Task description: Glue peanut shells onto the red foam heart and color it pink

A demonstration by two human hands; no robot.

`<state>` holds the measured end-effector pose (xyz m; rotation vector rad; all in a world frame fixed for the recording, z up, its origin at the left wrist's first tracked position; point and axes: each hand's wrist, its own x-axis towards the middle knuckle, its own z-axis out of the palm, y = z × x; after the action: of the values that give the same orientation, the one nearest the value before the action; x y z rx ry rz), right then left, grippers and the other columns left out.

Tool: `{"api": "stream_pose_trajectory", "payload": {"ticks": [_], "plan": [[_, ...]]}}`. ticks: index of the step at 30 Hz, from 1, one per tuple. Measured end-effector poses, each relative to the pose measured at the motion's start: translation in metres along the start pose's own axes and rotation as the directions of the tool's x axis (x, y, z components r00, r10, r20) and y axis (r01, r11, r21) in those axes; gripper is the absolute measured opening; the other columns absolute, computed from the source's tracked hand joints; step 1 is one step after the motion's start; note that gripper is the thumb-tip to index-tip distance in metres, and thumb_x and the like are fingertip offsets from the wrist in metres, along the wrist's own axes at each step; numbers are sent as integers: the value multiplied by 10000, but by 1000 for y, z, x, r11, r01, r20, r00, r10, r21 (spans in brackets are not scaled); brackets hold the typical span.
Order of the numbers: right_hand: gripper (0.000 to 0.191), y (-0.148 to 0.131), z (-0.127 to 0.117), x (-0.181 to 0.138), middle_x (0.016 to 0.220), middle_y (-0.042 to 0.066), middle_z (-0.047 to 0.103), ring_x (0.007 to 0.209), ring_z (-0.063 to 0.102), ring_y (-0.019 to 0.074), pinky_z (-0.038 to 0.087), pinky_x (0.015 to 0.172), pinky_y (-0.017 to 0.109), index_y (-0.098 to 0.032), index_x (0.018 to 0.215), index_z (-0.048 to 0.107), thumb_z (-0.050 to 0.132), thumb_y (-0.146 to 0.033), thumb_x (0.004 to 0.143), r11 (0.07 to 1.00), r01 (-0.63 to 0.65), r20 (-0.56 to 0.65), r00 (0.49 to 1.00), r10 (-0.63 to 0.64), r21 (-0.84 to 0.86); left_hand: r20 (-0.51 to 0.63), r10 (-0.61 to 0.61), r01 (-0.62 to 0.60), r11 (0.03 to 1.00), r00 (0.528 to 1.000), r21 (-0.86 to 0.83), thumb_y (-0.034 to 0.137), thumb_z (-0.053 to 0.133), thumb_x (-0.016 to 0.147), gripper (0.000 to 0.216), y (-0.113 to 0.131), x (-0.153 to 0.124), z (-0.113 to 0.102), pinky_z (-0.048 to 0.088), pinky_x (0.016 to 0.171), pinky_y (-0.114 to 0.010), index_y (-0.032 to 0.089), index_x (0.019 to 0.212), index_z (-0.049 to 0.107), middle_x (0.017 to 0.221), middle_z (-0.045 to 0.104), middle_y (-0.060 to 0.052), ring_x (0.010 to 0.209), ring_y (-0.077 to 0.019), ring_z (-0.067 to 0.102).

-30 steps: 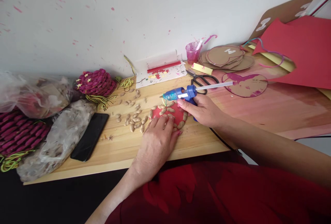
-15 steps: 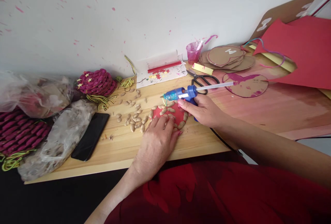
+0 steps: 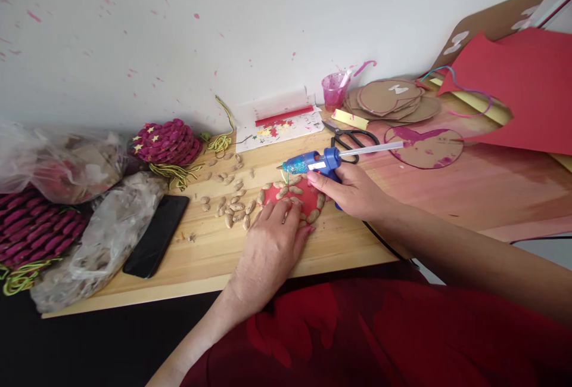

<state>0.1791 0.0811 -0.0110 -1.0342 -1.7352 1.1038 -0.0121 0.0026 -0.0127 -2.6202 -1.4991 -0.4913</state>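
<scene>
My right hand (image 3: pixel 357 191) is wrapped round a blue glue gun (image 3: pixel 313 163), its nozzle pointing left above the peanuts. A clear glue stick (image 3: pixel 370 149) sticks out of the gun's back. Below lies a red card piece (image 3: pixel 309 197) edged with peanuts (image 3: pixel 320 200), and a few more lie on its middle. My left hand (image 3: pixel 272 241) rests over the card's near left part, fingers curled down and close together on a peanut (image 3: pixel 295 201); the fingertips are mostly hidden. Loose peanuts (image 3: pixel 236 207) are scattered to the left. A looped yellow-green cord (image 3: pixel 285 177) shows under the nozzle.
Black scissors (image 3: pixel 353 136) lie behind the glue gun, with a painted cardboard piece (image 3: pixel 424 148) to the right. Star stickers (image 3: pixel 274 129) lie on white paper. At left are a black phone (image 3: pixel 156 236), plastic bags (image 3: pixel 116 220) and purple woven pieces (image 3: pixel 174 142). A power cord (image 3: pixel 388 244) crosses the table's front edge.
</scene>
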Motion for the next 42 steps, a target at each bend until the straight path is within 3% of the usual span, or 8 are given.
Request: {"api": "stream_pose_trajectory", "payload": {"ticks": [16, 42], "plan": [[366, 0, 0, 0, 684, -8, 552, 668, 468, 145, 365, 627, 296, -192, 750, 591, 593, -507, 937, 1000, -1, -1, 1000, 1, -5, -6, 10, -10, 1000, 1000, -26, 247, 606, 973, 243, -1, -2, 2, 599, 912, -492, 121, 1181, 609, 1119, 669, -153, 1067, -299, 649], [391, 0, -1, -1, 666, -27, 474, 661, 424, 138, 343, 651, 301, -197, 708, 537, 585, -517, 928, 1000, 4, 3, 1000, -4, -28, -21, 13, -14, 1000, 1000, -22, 254, 599, 979, 227, -1, -1, 4, 598, 906, -497, 108, 1152, 608, 1109, 677, -159, 1067, -308, 654]]}}
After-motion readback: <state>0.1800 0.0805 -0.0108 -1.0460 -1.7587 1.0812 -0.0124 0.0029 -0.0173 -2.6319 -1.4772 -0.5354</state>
